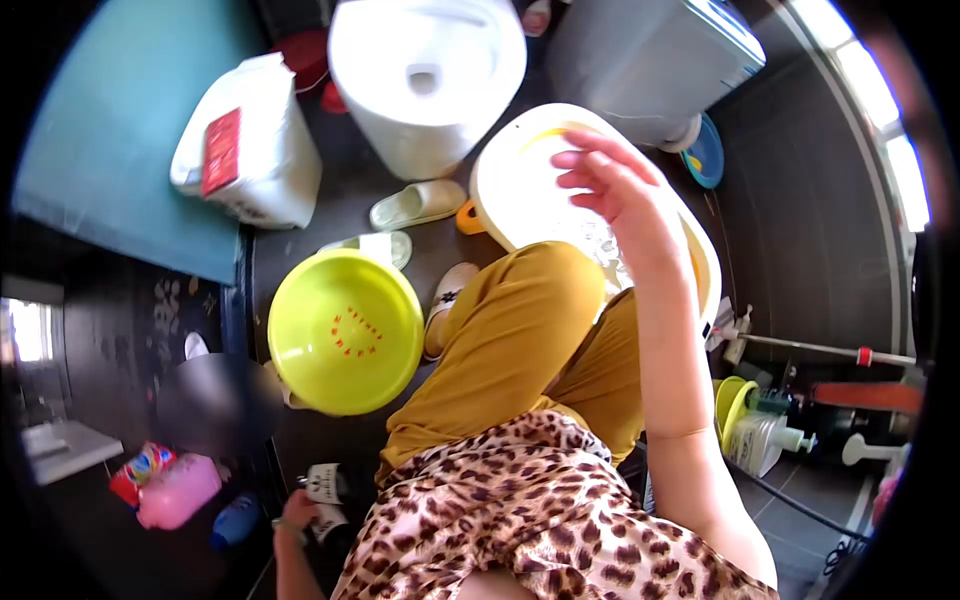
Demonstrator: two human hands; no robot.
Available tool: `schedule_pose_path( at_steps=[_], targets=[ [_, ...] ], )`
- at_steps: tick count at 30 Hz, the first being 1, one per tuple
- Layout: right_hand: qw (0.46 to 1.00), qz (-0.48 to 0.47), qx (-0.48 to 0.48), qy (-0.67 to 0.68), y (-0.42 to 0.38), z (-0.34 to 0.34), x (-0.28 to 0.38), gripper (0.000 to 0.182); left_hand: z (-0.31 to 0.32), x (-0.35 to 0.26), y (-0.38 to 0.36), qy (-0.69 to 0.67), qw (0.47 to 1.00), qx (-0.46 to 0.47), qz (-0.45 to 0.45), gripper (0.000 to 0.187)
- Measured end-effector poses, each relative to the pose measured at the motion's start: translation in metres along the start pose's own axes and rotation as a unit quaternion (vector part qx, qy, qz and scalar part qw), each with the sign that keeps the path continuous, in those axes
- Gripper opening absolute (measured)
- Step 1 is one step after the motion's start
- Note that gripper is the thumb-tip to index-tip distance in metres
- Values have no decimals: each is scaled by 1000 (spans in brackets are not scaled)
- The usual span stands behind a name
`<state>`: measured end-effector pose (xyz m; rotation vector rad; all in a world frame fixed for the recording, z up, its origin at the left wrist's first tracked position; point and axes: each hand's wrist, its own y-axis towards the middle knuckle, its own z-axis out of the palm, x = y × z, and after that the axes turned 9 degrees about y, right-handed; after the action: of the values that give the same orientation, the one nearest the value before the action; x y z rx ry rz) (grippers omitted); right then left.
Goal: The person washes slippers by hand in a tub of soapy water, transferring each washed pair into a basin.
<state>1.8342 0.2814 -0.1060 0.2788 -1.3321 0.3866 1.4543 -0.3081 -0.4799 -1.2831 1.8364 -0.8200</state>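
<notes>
My right hand is held out over the white baby bathtub, its fingers loosely spread with nothing in them. Something pale and patterned, or bubbly water, shows in the tub below the wrist. Down at the lower left, my left hand is at the neck end of a dark bottle with a white label, its fingers curled against it. A second dark bottle with a similar label lies or stands right beside it. The left fingertips are small and partly hidden.
A yellow-green basin with red lettering stands left of my knees. Ahead are a toilet, a white jug, pale slippers and a grey-white appliance. Pump bottles stand right; a pink bottle lies left.
</notes>
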Motion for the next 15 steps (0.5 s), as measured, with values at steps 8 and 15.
schedule_pose_path(
  at_steps=[8, 15],
  targets=[
    [932, -137, -252, 222, -31, -159, -16, 25, -180, -309, -83, 129, 931, -181, 288, 30],
    [901, -158, -289, 282, -63, -187, -26, 24, -116, -584, -112, 26, 899, 91, 427, 42]
  ],
)
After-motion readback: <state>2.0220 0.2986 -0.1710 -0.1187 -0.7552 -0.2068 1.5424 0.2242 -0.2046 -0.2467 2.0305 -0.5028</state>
